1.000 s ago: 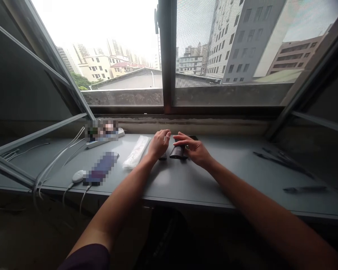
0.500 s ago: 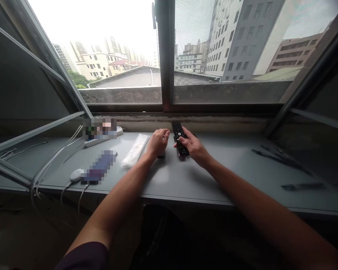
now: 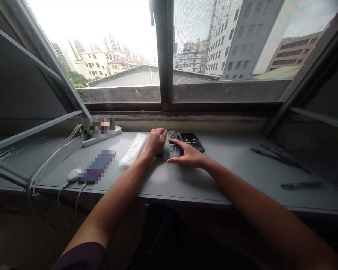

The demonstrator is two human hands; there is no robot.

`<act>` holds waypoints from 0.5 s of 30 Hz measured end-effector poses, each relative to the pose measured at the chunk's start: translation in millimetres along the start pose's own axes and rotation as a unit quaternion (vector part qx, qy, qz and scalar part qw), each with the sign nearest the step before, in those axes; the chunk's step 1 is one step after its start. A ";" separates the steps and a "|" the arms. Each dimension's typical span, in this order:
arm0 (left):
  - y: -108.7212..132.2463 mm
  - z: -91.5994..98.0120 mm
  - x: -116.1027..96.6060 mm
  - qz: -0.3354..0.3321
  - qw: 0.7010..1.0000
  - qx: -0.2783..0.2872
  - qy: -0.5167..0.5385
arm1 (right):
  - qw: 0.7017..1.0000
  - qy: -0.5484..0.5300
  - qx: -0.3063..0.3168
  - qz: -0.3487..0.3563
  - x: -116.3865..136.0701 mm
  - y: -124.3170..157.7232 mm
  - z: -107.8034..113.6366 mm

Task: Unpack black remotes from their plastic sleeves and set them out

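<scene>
A grey tabletop [image 3: 228, 176] runs beneath the left grip [image 3: 156, 142]. Directly ahead of the grip stands a dark metal window frame [image 3: 163, 63]. An open casement [image 3: 58, 71] angles inward on its left; a mesh screen [image 3: 197, 30] covers the pane on its right, with daylight and high-rise buildings [image 3: 236, 41] beyond.

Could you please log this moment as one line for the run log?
left hand: over dark object | right hand: on remote | beside it: second remote

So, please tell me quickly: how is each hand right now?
Left hand: closed, curled over a small dark object; cannot tell if holding it.
Right hand: open, resting on a remote control, not gripping.
</scene>
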State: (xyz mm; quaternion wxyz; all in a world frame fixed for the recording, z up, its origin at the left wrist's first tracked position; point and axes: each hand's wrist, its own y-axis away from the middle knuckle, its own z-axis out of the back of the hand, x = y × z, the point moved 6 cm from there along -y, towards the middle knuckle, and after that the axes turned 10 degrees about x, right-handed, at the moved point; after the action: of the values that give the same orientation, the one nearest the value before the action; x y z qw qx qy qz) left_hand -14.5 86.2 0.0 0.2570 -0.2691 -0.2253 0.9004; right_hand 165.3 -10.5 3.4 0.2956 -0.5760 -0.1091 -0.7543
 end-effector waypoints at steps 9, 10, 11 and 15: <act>2.3 -19.4 22.2 0.063 0.996 0.052 -0.044 | 0.998 -0.011 0.043 -0.035 -20.6 -3.2 -17.9; 2.5 -22.0 23.1 0.064 0.995 0.064 -0.050 | 0.998 -0.011 0.042 -0.042 -22.9 -3.6 -18.7; 2.5 -24.1 23.9 0.064 0.994 0.075 -0.056 | 0.998 -0.014 0.042 -0.048 -24.8 -4.1 -19.2; 2.5 -26.6 26.2 0.069 0.991 0.093 -0.068 | 0.998 0.012 0.040 -0.042 -26.9 -5.3 -18.5</act>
State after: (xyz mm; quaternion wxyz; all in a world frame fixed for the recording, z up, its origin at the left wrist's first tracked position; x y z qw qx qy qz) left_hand -18.3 106.7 -31.1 0.2019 -0.1972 -0.1385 0.9493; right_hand 151.7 -7.0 -26.5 0.2876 -0.5500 -0.1595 -0.7677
